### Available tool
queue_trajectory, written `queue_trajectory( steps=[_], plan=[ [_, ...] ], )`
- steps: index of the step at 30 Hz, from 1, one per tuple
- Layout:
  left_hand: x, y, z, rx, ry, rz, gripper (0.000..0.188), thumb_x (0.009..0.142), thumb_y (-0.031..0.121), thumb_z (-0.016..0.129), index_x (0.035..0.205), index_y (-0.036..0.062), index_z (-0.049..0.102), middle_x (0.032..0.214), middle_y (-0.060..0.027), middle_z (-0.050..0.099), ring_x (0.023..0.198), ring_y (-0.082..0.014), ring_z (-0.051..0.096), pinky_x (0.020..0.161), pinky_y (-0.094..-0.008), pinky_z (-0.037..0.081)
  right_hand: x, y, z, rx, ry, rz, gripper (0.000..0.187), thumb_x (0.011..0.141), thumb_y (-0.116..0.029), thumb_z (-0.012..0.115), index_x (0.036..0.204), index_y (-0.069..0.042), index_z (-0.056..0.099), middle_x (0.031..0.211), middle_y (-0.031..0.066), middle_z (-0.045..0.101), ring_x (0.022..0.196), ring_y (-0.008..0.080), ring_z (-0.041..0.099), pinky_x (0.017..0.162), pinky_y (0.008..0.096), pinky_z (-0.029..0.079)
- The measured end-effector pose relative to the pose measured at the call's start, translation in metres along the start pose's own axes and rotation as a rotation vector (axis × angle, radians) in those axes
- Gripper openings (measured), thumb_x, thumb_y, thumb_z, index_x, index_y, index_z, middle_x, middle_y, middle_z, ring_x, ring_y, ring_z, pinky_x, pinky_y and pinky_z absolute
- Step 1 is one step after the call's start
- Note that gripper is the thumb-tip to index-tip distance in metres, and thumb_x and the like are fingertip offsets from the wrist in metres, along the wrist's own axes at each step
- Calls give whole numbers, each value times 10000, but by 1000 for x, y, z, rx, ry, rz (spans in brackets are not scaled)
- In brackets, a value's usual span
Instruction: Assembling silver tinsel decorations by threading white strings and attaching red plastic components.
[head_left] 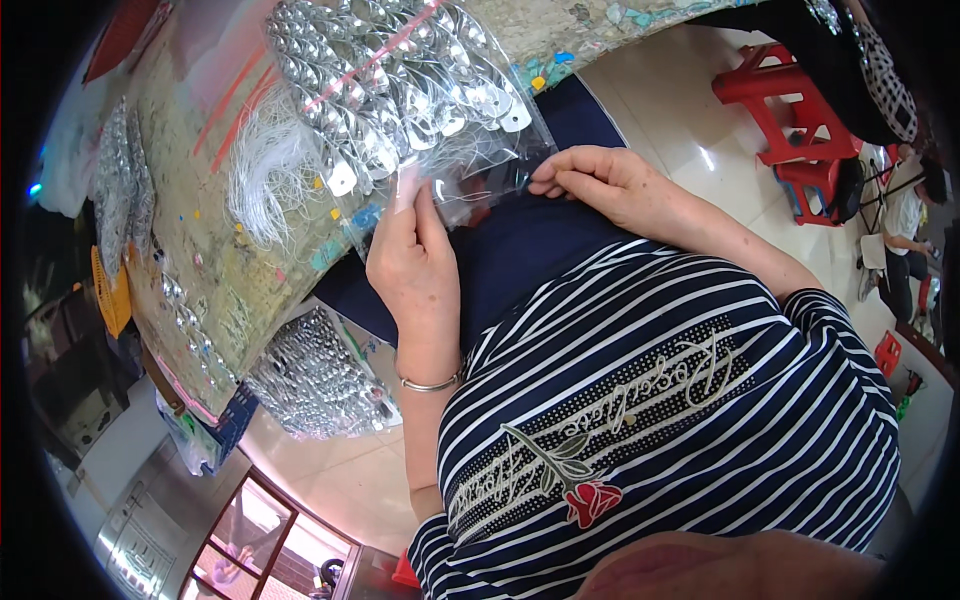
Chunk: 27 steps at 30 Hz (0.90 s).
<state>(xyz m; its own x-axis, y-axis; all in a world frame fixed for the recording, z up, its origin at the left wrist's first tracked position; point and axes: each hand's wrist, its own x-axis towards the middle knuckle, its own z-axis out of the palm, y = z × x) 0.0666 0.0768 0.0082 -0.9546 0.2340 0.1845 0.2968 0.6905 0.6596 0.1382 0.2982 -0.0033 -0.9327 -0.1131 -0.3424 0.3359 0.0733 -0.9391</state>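
Note:
A clear plastic bag (478,187) with a red seal strip lies over the table's near edge, full of shiny silver spiral ornaments (370,120) with white strings. My left hand (412,250) grips the bag's near left part, thumb and fingers closed on the plastic. At the near right corner, my right hand (600,180) pinches the bag's edge between thumb and fingertips. Just left of the bag, a bundle of loose white strings (268,165) rests on the table. Part of the fingers of both hands is hidden behind or against the plastic.
The worn, paint-flecked table (190,290) carries red strips (240,110) and small silver ornaments (195,325). A large bag of silver pieces (320,375) sits below its left edge. Red stools (785,115) and another person (905,210) are at the right.

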Motion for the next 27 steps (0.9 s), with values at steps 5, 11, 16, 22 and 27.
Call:
queue_trajectory(
  steps=[5, 11, 16, 22, 27],
  plan=[
    [-8, -1, -9, -89, 40, 57, 184, 880, 18, 646, 1060, 17, 680, 889, -150, 692, 770, -241, 684, 696, -303, 524, -4, -8, 2, 17, 5, 1, 283, 1013, -142, 456, 1205, 18, 589, 1112, 90, 664, 1054, 143, 606, 959, 274, 465],
    [-19, 3, -17, -210, 51, 50, 79, 846, 12, 681, 922, -7, 675, 824, -117, 676, 678, -199, 646, 621, -285, 494, -1, -5, 4, 11, 1, 2, 290, 1017, -147, 450, 1213, 17, 587, 1113, 91, 665, 1058, 142, 609, 961, 268, 463],
    [-9, 7, -16, -123, -71, 391, 86, 810, 80, 707, 761, 34, 654, 729, -87, 649, 635, -263, 590, 626, -349, 471, -3, -9, 7, 34, -3, -9, 295, 1021, -154, 443, 1216, 15, 587, 1116, 90, 665, 1055, 141, 611, 955, 264, 465],
    [6, 5, -8, -14, -88, 458, 91, 828, 68, 673, 899, 11, 681, 935, -137, 684, 876, -308, 632, 808, -379, 500, -4, -7, 5, -8, 9, -16, 291, 1025, -148, 435, 1214, 14, 585, 1108, 87, 665, 1058, 139, 609, 946, 261, 464],
    [4, -6, -10, 57, -66, 450, 163, 833, 37, 655, 988, -8, 677, 1080, -169, 657, 1001, -346, 613, 887, -408, 487, -4, -6, 6, 24, 15, -14, 284, 1027, -141, 435, 1212, 21, 575, 1101, 93, 662, 1064, 142, 607, 950, 260, 462]
  ],
)
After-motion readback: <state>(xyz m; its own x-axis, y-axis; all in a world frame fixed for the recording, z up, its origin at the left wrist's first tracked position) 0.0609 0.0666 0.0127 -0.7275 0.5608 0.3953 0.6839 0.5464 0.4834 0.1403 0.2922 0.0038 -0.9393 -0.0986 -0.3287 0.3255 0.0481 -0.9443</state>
